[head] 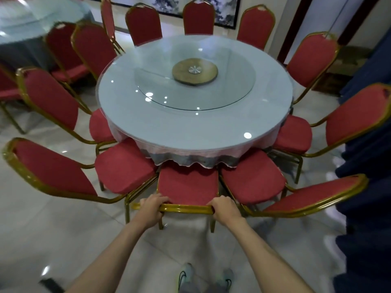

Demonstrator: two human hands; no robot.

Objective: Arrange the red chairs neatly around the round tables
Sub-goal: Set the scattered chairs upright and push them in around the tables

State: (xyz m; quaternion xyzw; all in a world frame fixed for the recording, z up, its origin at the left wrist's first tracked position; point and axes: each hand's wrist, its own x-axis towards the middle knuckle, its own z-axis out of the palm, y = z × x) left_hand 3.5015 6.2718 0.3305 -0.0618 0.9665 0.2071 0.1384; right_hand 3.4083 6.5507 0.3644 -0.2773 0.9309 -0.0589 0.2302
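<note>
At round table [190, 132]: left hand [151, 210], right hand [225, 209] grip clenched on red chair [188, 185] backrest.

The room is a bit dim. Little white lights shine off the glass table [190, 127] and the shiny floor [42, 229]. The edges look bent and blurry.

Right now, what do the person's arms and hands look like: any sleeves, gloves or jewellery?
No gloves on the left hand or right hand, and no ring visible. The left forearm and right forearm show no sleeve, watch or band down to the frame's edge. On the feet: light grey trainers with dark stripes.
</note>
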